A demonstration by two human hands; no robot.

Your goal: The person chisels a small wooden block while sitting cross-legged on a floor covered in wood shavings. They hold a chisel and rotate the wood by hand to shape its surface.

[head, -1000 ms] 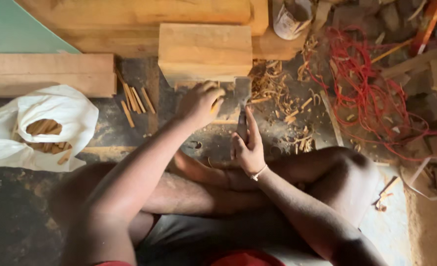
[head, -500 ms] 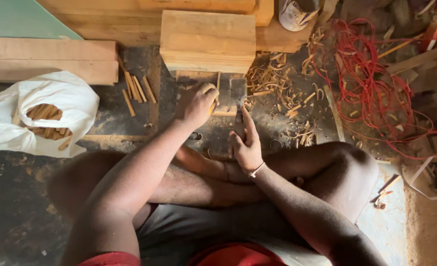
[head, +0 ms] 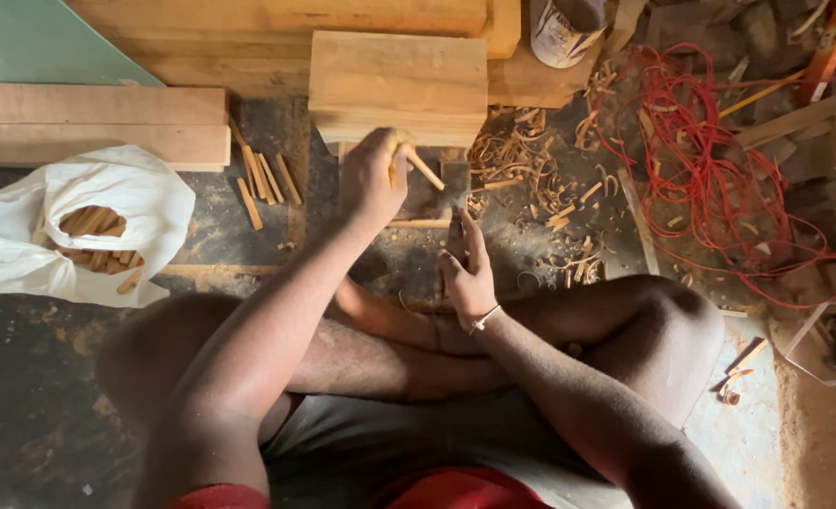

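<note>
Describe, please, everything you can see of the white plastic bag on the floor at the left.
The white plastic bag lies on the dark floor at the person's left, just below a pale wooden plank. It is thin, crumpled plastic, slumped low and wide. Its mouth is open toward the camera, showing many short wooden sticks piled inside, light brown and roughly alike in length. Neither hand touches it; the left hand is well away to its right.

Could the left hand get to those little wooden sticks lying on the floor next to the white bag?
Probably yes. The left hand is closed on a small wooden stick, but the loose sticks lie just to its left on open floor, nothing between. It may need to free its fingers first.
</note>
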